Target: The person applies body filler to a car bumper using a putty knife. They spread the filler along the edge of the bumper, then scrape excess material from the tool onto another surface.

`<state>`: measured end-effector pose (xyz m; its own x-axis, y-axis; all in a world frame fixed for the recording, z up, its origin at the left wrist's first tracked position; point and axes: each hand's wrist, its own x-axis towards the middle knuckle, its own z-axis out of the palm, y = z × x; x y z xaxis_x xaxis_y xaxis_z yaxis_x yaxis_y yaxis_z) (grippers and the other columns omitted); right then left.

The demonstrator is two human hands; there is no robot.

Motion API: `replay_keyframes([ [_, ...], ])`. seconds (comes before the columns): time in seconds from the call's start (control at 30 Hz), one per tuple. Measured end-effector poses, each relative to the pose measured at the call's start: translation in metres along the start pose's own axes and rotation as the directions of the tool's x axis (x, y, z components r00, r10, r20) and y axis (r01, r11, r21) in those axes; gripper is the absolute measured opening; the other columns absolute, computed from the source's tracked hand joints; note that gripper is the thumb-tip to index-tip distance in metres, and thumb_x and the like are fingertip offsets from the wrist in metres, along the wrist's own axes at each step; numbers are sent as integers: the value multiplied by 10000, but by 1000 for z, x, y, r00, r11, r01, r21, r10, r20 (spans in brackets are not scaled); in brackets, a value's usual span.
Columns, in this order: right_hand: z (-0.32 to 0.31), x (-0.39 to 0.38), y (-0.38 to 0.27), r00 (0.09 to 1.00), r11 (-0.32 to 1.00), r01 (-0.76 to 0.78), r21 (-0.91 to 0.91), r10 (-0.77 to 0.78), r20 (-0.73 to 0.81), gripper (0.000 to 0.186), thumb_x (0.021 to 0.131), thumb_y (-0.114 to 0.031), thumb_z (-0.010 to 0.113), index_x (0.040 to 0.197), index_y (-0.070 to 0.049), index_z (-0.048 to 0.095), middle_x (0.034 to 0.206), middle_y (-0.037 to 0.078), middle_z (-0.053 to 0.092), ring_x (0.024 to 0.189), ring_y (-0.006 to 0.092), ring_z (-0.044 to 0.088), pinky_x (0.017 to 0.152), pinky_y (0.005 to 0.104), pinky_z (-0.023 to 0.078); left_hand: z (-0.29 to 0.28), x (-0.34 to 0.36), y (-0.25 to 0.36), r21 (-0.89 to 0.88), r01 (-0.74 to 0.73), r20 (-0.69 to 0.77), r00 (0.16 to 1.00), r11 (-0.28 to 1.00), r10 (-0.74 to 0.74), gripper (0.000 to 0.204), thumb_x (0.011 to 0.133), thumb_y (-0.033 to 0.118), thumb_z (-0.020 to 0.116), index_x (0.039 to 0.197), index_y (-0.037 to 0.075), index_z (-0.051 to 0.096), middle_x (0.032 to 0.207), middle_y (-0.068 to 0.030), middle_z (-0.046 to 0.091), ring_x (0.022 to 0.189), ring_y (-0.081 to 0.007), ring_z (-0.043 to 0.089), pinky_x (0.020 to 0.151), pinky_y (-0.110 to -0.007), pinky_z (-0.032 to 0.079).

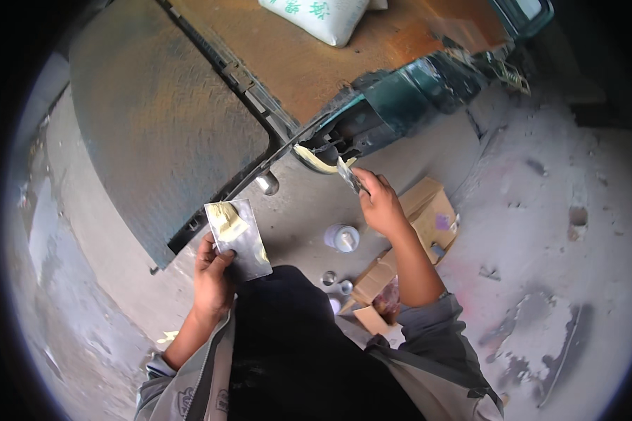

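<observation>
Pale-yellow paste (317, 161) is edging a dark green metal panel (404, 102), left fingers (222, 260) clamping a grey rectangular plate (249, 247) with more remaining, right fingers (369, 182) a flat scraper (348, 174).

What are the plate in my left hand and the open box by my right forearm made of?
The plate: probably smooth metal, judging by its grey sheen, though plastic is possible. The box: likely matte cardboard, going by its dull tan, folded sides.

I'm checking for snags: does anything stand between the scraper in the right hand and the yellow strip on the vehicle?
Nothing visible does: the scraper in the right hand has its tip at the right end of the yellow strip; contact is unclear.
</observation>
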<state>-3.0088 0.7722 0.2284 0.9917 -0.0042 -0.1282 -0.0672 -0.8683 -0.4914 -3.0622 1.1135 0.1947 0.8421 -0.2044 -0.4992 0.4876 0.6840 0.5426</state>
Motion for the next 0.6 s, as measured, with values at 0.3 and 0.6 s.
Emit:
replay_keyframes([
  [0.3, 27, 61, 25, 974, 974, 224, -46, -222, 43, 492, 857, -9, 527, 1339, -98, 492, 1118, 219, 604, 1077, 415, 538, 933, 474, 441, -18, -20, -20, -118, -194, -249, 955, 974, 160, 452, 874, -53, 485, 1318, 27, 452, 1212, -102, 596, 1110, -197, 573, 1001, -344, 441],
  [0.6, 36, 77, 35, 954, 960, 275, -57, -265, 143, 480, 859, -12, 537, 1330, -90, 492, 1094, 234, 598, 1058, 425, 546, 928, 478, 443, -4, -48, -69, -231, -289, -391, 902, 929, 183, 481, 867, -49, 505, 1336, 19, 425, 1224, -110, 587, 1130, -208, 567, 1002, -354, 441],
])
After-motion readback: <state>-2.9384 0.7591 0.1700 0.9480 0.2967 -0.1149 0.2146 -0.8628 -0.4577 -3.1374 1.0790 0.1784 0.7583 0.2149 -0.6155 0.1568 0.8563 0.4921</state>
